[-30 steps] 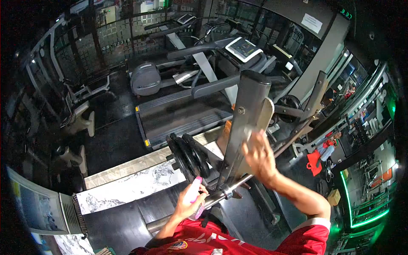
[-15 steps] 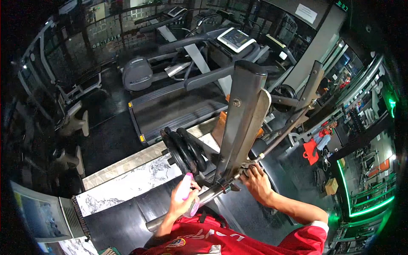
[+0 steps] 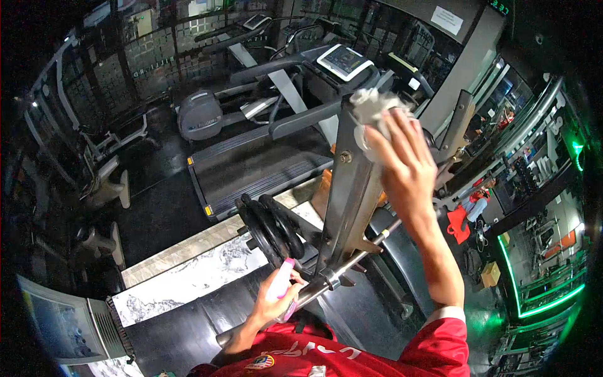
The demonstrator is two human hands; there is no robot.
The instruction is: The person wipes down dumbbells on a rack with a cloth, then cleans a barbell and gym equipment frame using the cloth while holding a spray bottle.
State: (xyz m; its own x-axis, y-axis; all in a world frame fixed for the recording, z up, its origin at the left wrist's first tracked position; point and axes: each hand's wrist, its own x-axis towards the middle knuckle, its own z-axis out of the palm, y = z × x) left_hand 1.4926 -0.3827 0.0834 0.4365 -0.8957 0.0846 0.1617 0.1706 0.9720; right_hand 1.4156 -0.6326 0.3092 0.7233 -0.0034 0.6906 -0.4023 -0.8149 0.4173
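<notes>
My right hand (image 3: 405,157) presses a crumpled whitish cloth (image 3: 375,107) against the top of the dark metal upright (image 3: 352,169). Its fingers point up over the cloth, slightly blurred. Lower down, my left hand (image 3: 271,301) is wrapped round a pink and white spray bottle (image 3: 281,283), beside the thick sleeve of the barbell (image 3: 312,291). The barbell rests across the rack near the foot of the upright. Black weight plates (image 3: 270,229) hang on a peg just beyond my left hand.
A treadmill (image 3: 264,163) stands ahead, behind a marble-patterned strip (image 3: 201,276). The padded bench (image 3: 402,251) lies under the bar. A red bag (image 3: 458,225) and a cardboard box (image 3: 490,274) are on the floor at the right. A screen-like panel (image 3: 59,320) is at lower left.
My right hand has moved from beside the bar up to the top of the upright, with the cloth now clearly showing. My left hand still holds the bottle near the bar.
</notes>
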